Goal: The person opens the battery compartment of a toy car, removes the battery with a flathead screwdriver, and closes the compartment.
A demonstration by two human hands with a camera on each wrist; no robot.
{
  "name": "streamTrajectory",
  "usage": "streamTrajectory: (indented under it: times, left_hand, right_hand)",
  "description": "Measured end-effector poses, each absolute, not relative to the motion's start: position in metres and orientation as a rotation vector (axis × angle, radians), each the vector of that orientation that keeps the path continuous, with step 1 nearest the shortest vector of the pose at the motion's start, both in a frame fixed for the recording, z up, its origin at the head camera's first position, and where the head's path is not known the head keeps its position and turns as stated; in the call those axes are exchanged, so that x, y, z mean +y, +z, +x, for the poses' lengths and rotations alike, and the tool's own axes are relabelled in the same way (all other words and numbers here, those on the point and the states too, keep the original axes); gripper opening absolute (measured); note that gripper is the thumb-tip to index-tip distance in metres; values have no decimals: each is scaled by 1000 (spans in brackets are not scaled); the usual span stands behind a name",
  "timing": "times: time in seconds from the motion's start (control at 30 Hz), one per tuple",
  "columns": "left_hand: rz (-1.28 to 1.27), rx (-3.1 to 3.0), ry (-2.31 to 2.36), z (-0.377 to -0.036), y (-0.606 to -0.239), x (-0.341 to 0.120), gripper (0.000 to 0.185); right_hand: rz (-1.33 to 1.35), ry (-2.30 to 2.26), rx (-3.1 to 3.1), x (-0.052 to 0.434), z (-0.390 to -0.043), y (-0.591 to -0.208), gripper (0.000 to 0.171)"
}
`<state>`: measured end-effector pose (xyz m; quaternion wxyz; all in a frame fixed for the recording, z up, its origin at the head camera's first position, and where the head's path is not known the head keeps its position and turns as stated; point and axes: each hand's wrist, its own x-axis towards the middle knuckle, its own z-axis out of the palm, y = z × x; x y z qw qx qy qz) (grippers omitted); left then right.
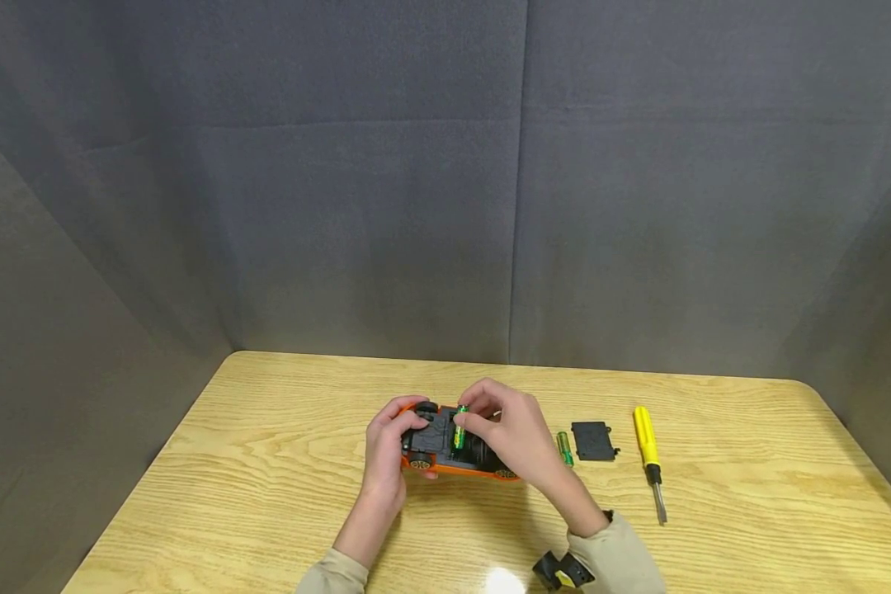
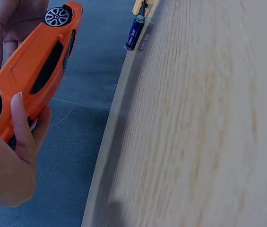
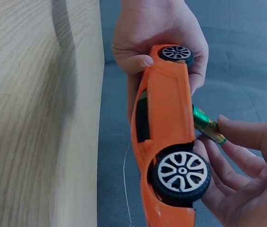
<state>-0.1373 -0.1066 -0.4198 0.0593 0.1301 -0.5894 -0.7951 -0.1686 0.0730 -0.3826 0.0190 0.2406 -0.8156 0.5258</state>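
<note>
An orange toy car (image 1: 435,437) is held underside up above the table, showing its black base and wheels. My left hand (image 1: 384,452) grips one end, with the thumb over the base and fingers along the far side. In my right hand (image 1: 521,433), a green battery (image 1: 459,429) is pinched between thumb and fingers, over the open recess in the car's base. From the right wrist view, the battery (image 3: 206,124) sticks out at a slant from the underside, its inner end hidden behind the orange body (image 3: 168,109).
On the wooden table (image 1: 282,462), to the right of the car, lie another battery (image 1: 564,448), a black battery cover (image 1: 594,441) and a yellow-handled screwdriver (image 1: 648,450). Grey cloth (image 1: 371,231) hangs behind and at both sides.
</note>
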Motion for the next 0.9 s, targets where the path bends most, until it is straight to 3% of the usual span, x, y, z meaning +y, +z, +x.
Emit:
streamTrajectory:
  times: [0.9]
  left_hand:
    - [395, -1754, -2408, -139, -419, -107, 30]
  right_hand:
    - [519, 1925, -2449, 105, -181, -372, 17]
